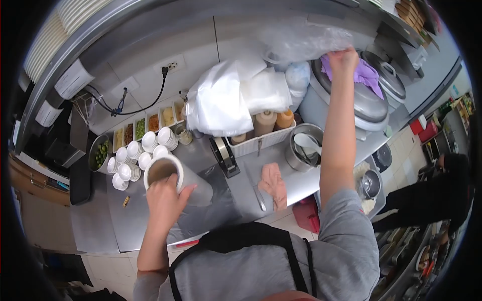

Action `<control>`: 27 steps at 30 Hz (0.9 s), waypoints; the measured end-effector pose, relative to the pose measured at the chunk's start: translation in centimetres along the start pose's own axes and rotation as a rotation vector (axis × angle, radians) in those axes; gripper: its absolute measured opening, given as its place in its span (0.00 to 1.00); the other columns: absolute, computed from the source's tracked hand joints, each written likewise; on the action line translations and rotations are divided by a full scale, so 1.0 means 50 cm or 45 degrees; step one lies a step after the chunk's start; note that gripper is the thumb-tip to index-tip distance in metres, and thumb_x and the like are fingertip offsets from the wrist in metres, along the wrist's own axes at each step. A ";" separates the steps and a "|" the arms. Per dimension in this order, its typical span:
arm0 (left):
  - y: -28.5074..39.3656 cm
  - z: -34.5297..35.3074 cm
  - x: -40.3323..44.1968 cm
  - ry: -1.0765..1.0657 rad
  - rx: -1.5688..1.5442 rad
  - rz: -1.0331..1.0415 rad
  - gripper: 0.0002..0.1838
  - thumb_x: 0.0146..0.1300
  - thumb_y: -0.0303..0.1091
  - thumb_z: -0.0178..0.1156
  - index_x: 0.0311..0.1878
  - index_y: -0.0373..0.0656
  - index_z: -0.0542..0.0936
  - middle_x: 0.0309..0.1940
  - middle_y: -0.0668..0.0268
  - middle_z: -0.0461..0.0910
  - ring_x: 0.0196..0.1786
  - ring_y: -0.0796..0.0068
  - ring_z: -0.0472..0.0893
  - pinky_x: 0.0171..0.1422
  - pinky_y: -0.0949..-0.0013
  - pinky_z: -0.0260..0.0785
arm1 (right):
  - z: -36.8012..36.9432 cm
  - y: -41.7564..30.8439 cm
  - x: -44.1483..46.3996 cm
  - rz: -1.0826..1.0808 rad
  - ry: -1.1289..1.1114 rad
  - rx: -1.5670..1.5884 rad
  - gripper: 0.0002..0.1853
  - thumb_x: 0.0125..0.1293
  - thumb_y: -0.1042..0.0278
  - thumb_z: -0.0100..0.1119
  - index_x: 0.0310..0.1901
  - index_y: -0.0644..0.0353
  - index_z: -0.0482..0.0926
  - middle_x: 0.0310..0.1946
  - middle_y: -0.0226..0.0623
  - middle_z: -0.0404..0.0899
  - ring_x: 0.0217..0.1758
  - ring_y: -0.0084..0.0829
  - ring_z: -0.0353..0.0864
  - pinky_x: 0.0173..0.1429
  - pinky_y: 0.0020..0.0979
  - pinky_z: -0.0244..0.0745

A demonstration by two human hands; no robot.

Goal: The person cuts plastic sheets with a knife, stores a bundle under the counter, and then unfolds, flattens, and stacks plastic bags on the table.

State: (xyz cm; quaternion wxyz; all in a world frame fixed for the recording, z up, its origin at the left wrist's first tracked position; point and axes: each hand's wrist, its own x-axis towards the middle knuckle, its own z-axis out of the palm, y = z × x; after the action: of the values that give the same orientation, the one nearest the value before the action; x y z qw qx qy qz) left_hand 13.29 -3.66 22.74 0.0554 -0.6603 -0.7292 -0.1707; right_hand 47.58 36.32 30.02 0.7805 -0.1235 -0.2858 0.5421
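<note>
Head view: gripping a white cylinder (203,193) by the rim with the left hand (166,195), with fingers hooked inside and thumb outside, over the left part of the counter (98,220); cannot tell whether resting on it. Pinching a clear plastic bag (306,42) in the right hand (344,59), raised near a purple cloth (369,80) on a gray lidded pot (370,107). Showing stacked white cups (129,172) just beyond the cylinder, before small food trays (140,125). Showing, farther right, a tape dispenser (226,156), a pink cloth (273,184) and a white basket (271,142) of bottles.
</note>
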 end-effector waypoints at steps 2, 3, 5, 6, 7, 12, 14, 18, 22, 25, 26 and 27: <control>-0.005 -0.010 -0.003 0.020 -0.086 0.049 0.19 0.47 0.46 0.65 0.27 0.37 0.75 0.22 0.55 0.77 0.26 0.54 0.77 0.33 0.57 0.68 | 0.001 -0.044 -0.065 -0.141 -0.032 -0.061 0.12 0.60 0.75 0.36 0.43 0.65 0.68 0.44 0.42 0.72 0.49 0.39 0.72 0.54 0.52 0.66; -0.011 -0.010 -0.005 0.099 -0.141 0.106 0.19 0.48 0.45 0.66 0.30 0.37 0.75 0.25 0.55 0.77 0.29 0.54 0.77 0.36 0.58 0.68 | 0.009 -0.061 -0.102 -0.279 -0.073 -0.113 0.12 0.60 0.74 0.37 0.43 0.64 0.69 0.43 0.42 0.73 0.46 0.38 0.74 0.52 0.45 0.71; -0.020 -0.025 -0.002 0.261 -0.251 0.251 0.17 0.47 0.40 0.67 0.34 0.36 0.77 0.32 0.55 0.78 0.36 0.55 0.77 0.41 0.60 0.69 | 0.054 -0.100 -0.194 -0.310 -0.049 -0.170 0.11 0.60 0.73 0.40 0.41 0.65 0.71 0.40 0.41 0.75 0.45 0.38 0.76 0.49 0.43 0.73; -0.022 -0.037 0.005 0.345 -0.307 0.345 0.17 0.46 0.36 0.68 0.36 0.36 0.78 0.35 0.55 0.79 0.39 0.55 0.77 0.43 0.62 0.69 | 0.087 -0.119 -0.242 -0.350 -0.037 -0.223 0.12 0.60 0.71 0.44 0.40 0.65 0.74 0.38 0.40 0.77 0.43 0.38 0.78 0.47 0.42 0.76; -0.015 -0.052 0.009 0.425 -0.376 0.435 0.16 0.47 0.35 0.67 0.37 0.36 0.78 0.38 0.56 0.79 0.41 0.56 0.77 0.45 0.62 0.68 | 0.123 -0.130 -0.289 -0.345 -0.076 -0.251 0.11 0.61 0.71 0.44 0.39 0.65 0.75 0.36 0.39 0.78 0.43 0.37 0.78 0.45 0.41 0.76; 0.010 -0.100 0.084 0.687 -0.764 0.737 0.17 0.49 0.32 0.65 0.42 0.36 0.77 0.44 0.58 0.78 0.47 0.61 0.76 0.52 0.65 0.66 | 0.209 -0.163 -0.424 -0.172 -0.345 -0.576 0.14 0.64 0.65 0.44 0.44 0.66 0.73 0.42 0.44 0.76 0.48 0.39 0.76 0.50 0.44 0.73; 0.053 -0.118 0.110 0.647 -0.969 0.603 0.18 0.51 0.34 0.65 0.44 0.36 0.77 0.45 0.60 0.78 0.48 0.68 0.75 0.51 0.68 0.66 | 0.237 -0.157 -0.462 -0.035 -0.648 -0.447 0.15 0.65 0.60 0.47 0.46 0.61 0.74 0.43 0.40 0.77 0.43 0.35 0.78 0.49 0.36 0.75; 0.062 -0.112 0.140 0.354 -1.254 0.590 0.18 0.54 0.37 0.64 0.45 0.37 0.77 0.40 0.64 0.79 0.42 0.77 0.77 0.46 0.73 0.68 | 0.241 -0.137 -0.474 -0.220 -0.585 -0.201 0.12 0.63 0.66 0.49 0.45 0.60 0.74 0.40 0.37 0.78 0.43 0.33 0.78 0.50 0.35 0.74; -0.012 -0.166 0.131 0.094 -1.865 0.174 0.10 0.57 0.38 0.62 0.39 0.44 0.79 0.27 0.73 0.79 0.25 0.87 0.74 0.31 0.79 0.66 | 0.326 -0.156 -0.617 0.124 -0.646 -0.107 0.17 0.67 0.59 0.41 0.50 0.60 0.69 0.45 0.41 0.73 0.49 0.38 0.74 0.53 0.40 0.69; -0.043 -0.206 0.105 0.425 -2.026 0.212 0.08 0.58 0.35 0.60 0.37 0.41 0.78 0.25 0.75 0.77 0.26 0.88 0.72 0.32 0.80 0.66 | 0.229 -0.064 -0.690 0.338 -0.488 -0.462 0.32 0.67 0.41 0.35 0.62 0.60 0.57 0.60 0.47 0.62 0.61 0.43 0.64 0.61 0.49 0.57; -0.047 -0.200 0.102 0.450 -2.018 0.200 0.08 0.58 0.35 0.60 0.37 0.41 0.78 0.25 0.75 0.77 0.26 0.88 0.72 0.32 0.80 0.66 | 0.207 -0.027 -0.731 0.570 -0.568 -0.414 0.32 0.66 0.42 0.38 0.62 0.61 0.58 0.59 0.46 0.65 0.61 0.41 0.65 0.61 0.48 0.58; -0.053 -0.185 0.104 0.478 -1.891 0.235 0.09 0.59 0.35 0.60 0.39 0.40 0.78 0.29 0.72 0.78 0.29 0.86 0.74 0.34 0.79 0.67 | 0.203 0.005 -0.773 0.802 -0.642 -0.364 0.32 0.66 0.43 0.41 0.62 0.62 0.60 0.57 0.45 0.67 0.60 0.39 0.67 0.61 0.46 0.58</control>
State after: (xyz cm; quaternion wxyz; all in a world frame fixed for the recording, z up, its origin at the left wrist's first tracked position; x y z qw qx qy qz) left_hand 8.71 -1.94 32.52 -0.2654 -0.5424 -0.3438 -0.7191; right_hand 31.87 -0.19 25.99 0.4577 -0.1755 -0.4883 0.7220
